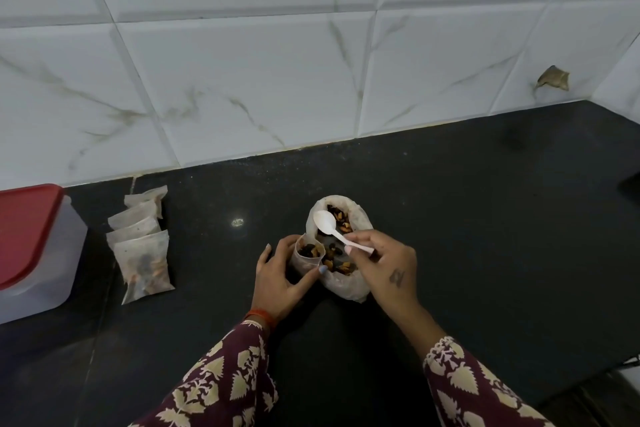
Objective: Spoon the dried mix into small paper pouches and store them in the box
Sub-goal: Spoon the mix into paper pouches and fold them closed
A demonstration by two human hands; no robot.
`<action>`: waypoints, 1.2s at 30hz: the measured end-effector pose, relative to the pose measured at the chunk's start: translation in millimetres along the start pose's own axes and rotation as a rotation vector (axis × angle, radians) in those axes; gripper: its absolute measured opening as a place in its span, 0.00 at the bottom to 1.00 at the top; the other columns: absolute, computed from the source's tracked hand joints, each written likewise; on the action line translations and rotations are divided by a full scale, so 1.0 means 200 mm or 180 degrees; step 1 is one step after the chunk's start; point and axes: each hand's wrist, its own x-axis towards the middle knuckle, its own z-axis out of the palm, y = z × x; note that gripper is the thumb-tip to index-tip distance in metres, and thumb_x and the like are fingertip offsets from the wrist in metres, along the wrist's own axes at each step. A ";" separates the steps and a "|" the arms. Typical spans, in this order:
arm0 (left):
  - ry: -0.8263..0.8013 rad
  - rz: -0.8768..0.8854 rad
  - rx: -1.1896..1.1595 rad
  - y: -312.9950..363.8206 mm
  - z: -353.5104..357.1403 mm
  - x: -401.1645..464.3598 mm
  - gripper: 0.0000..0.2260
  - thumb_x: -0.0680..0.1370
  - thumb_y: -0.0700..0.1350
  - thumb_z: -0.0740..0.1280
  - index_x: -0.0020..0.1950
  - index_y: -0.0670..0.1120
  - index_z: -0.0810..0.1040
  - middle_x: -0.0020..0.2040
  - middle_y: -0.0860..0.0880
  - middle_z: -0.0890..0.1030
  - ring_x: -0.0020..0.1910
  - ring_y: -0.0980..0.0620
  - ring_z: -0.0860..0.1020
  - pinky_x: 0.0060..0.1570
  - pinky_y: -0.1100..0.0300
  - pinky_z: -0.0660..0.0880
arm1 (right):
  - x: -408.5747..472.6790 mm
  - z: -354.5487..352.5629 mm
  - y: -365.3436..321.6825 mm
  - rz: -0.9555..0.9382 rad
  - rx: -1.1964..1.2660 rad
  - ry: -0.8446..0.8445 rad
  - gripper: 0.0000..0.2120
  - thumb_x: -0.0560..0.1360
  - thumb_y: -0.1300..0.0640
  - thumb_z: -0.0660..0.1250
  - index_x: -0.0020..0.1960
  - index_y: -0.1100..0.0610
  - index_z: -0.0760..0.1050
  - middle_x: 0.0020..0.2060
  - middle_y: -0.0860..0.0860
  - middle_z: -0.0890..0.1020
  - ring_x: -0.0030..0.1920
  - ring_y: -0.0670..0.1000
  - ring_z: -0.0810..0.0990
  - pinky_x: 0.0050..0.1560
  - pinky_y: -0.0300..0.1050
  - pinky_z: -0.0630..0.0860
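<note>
On the dark countertop (pixel 450 218), a left hand (pixel 277 277) gripped a small open paper pouch (pixel 309 255) of dried mix, touching the large bag of mix (pixel 341 250); the right hand (pixel 384 262) pinched a white plastic spoon (pixel 332 227) over that bag; filled pouches (pixel 142 246) lay well left of it, beside the red-lidded box (pixel 34 246).

Black speckled worktop (pixel 450 218) meets a wall of white marble-veined tiles (pixel 242 80) along its far edge. One tile is chipped (pixel 553 77) near the right corner.
</note>
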 end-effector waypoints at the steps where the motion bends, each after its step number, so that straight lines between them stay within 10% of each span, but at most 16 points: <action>1: -0.0012 0.0000 0.0007 -0.01 0.00 0.00 0.25 0.67 0.67 0.63 0.59 0.58 0.70 0.55 0.68 0.73 0.57 0.82 0.61 0.73 0.45 0.54 | 0.01 -0.02 -0.01 0.0393 0.0187 -0.0104 0.08 0.71 0.60 0.73 0.47 0.49 0.83 0.40 0.42 0.84 0.42 0.37 0.82 0.42 0.32 0.77; 8: -0.0060 0.0020 -0.0004 -0.02 0.00 0.00 0.25 0.67 0.68 0.64 0.60 0.58 0.70 0.55 0.66 0.75 0.58 0.75 0.67 0.73 0.46 0.54 | 0.06 -0.05 0.02 0.1858 0.0404 -0.0368 0.03 0.71 0.54 0.72 0.45 0.47 0.82 0.40 0.42 0.83 0.44 0.41 0.80 0.40 0.35 0.71; 13: -0.0037 0.0032 -0.0093 -0.01 -0.01 0.00 0.24 0.67 0.66 0.67 0.59 0.58 0.71 0.53 0.67 0.76 0.58 0.73 0.69 0.68 0.40 0.62 | 0.01 -0.02 0.03 0.0630 -0.1736 -0.0299 0.13 0.72 0.44 0.70 0.55 0.45 0.80 0.53 0.45 0.76 0.53 0.46 0.72 0.48 0.41 0.71; 20: -0.0259 -0.0055 -0.0417 -0.03 -0.02 -0.02 0.22 0.67 0.60 0.70 0.59 0.63 0.69 0.57 0.65 0.75 0.58 0.60 0.75 0.64 0.37 0.67 | -0.03 0.12 -0.11 0.0308 -0.0782 -0.1281 0.09 0.71 0.46 0.71 0.48 0.48 0.82 0.45 0.43 0.82 0.46 0.41 0.79 0.51 0.42 0.77; 25: -0.0308 -0.0371 -0.1679 0.04 -0.09 0.00 0.22 0.68 0.51 0.69 0.60 0.46 0.75 0.55 0.50 0.81 0.56 0.49 0.79 0.54 0.58 0.75 | -0.01 0.13 -0.11 0.0170 -0.0282 -0.0831 0.02 0.71 0.56 0.73 0.44 0.51 0.83 0.40 0.44 0.84 0.42 0.40 0.80 0.49 0.36 0.76; 29: 0.0046 -0.0361 -0.2133 0.10 -0.14 0.07 0.14 0.73 0.47 0.65 0.53 0.39 0.78 0.54 0.42 0.82 0.56 0.42 0.79 0.57 0.47 0.73 | 0.02 0.10 -0.15 -0.0141 0.0238 -0.0619 0.04 0.70 0.63 0.73 0.44 0.57 0.84 0.43 0.47 0.85 0.46 0.40 0.81 0.49 0.30 0.76; 36: 0.0433 -0.0197 -0.2237 0.22 -0.17 0.11 0.06 0.76 0.37 0.65 0.47 0.35 0.79 0.47 0.46 0.84 0.51 0.51 0.81 0.50 0.62 0.76 | 0.07 0.03 -0.18 -0.0799 0.0331 -0.0431 0.06 0.68 0.67 0.73 0.43 0.58 0.84 0.46 0.48 0.85 0.50 0.41 0.82 0.54 0.37 0.78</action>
